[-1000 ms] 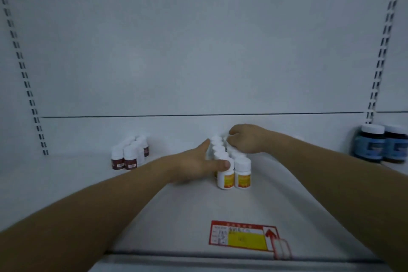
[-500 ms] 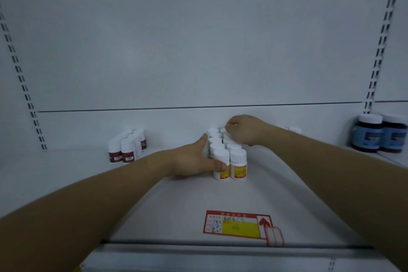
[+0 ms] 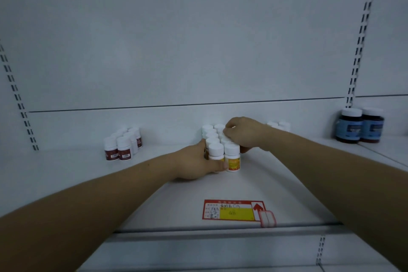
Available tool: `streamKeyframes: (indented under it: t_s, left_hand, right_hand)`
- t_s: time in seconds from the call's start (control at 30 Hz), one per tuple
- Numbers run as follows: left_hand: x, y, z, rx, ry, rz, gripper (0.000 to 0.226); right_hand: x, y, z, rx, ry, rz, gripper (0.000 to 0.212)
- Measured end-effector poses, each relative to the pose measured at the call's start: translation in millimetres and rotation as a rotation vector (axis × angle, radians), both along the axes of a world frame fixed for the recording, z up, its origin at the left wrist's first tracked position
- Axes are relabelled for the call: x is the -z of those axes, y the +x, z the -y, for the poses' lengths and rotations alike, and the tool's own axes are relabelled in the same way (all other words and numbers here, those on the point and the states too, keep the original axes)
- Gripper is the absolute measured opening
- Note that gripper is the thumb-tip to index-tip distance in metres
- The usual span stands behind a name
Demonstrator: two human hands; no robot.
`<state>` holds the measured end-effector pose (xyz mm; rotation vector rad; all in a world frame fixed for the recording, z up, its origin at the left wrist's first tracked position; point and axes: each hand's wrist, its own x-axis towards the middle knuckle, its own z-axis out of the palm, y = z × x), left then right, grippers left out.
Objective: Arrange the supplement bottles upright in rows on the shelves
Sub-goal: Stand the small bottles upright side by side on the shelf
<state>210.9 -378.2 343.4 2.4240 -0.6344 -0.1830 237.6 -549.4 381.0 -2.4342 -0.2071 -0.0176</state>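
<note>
Two hands are squeezing yellow bottles (image 3: pixel 233 161) into rows, left hand (image 3: pixel 194 164) gripping one, right hand (image 3: pixel 245 134) gripping others. Gentle, straight pushing is probably coming next.

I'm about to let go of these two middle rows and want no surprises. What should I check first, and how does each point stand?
1. Front two yellow-label bottles upright: ok.
2. Caps line up in two rows front to back: ok.
3. Left hand steadies the left row, thumb across the front bottle: ok.
4. Right hand curls over the right row; whether it grips a bottle: cannot tell.
5. Red-label bottles and blue jars stand apart from the rows: ok.
6. Front-left label hidden by the thumb: cannot tell.
</note>
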Motion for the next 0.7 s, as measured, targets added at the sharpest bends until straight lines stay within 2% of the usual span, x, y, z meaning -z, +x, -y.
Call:
streamKeyframes:
  t_s: [0.17,0.33,0.6,0.7]
  left_hand:
    - [1,-4,-1,0.035,0.016,0.008,0.069]
    - [3,-4,4,0.021,0.018,0.012,0.075]
    - [1,-9,6,0.071,-0.026,0.036,0.067]
    - [-1,-10,6,0.074,-0.022,0.007,0.056]
  right_hand:
    - [0,-3,5,-0.011,0.050,-0.039,0.028]
    - [6,-4,2,0.003,0.113,-0.031,0.018]
    - [8,-6,-5,0.023,0.069,-0.014,0.024]
    - [4,-8,-5,0.010,0.036,-0.028,0.024]
